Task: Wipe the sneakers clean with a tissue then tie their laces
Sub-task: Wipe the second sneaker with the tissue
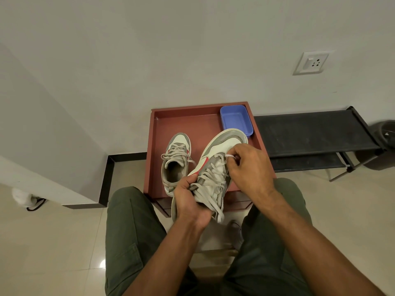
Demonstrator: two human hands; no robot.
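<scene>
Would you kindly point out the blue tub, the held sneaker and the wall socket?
blue tub [235,119]: head view, its inner floor.
held sneaker [222,144]: head view, its white toe.
wall socket [312,63]: head view, its faceplate.

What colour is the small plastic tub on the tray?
Blue tub, seen in the head view.

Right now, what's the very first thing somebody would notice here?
Probably the grey and white sneaker held up in the middle: the left hand grips its heel end while the right hand pinches a white lace near the toe. Just behind, its twin sneaker sits loosely laced on the red tray, with a blue tub in the tray's far right corner.
</scene>
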